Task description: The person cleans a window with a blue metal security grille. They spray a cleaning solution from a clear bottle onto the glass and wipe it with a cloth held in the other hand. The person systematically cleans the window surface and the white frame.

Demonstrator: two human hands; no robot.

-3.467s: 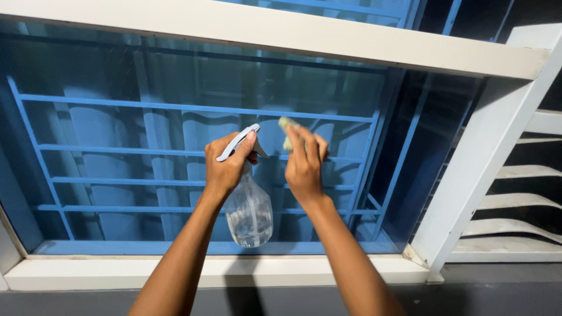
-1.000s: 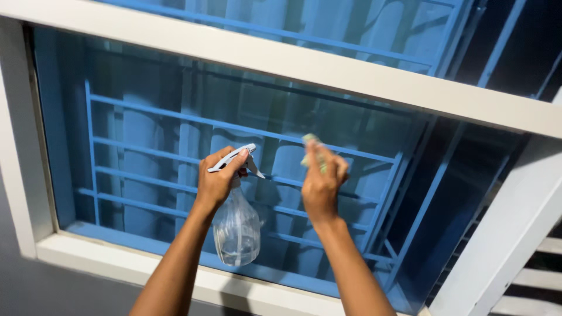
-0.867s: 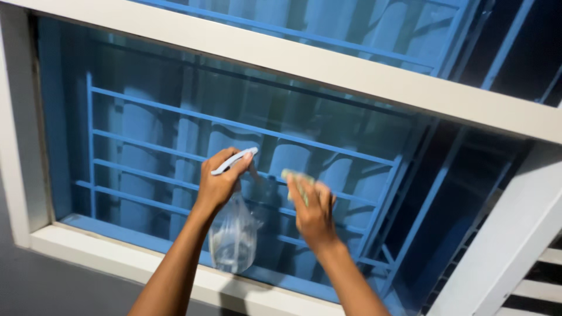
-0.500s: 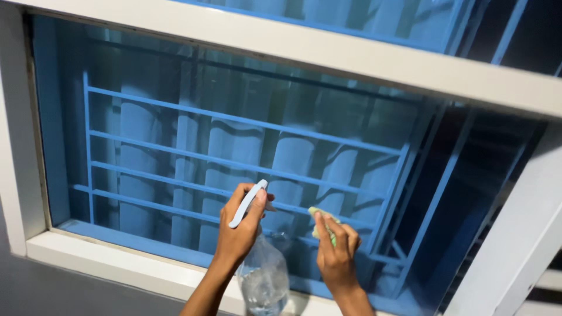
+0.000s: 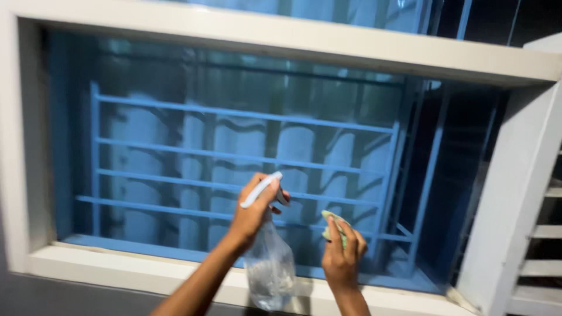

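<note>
Head view: the left hand (image 5: 253, 212) is wrapped around the neck of a clear plastic spray bottle (image 5: 270, 270) with a pale trigger head, low on the blue-tinted window pane (image 5: 175, 76). Just right of the bottle, the right hand (image 5: 341, 261) pinches a small green cloth (image 5: 335, 222) against the pane, above the white window sill (image 5: 117, 263).

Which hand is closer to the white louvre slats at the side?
Right. The right hand, pressing a green cloth to the glass, is nearer the louvre slats; the left hand, holding the spray bottle, is farther away.
</note>
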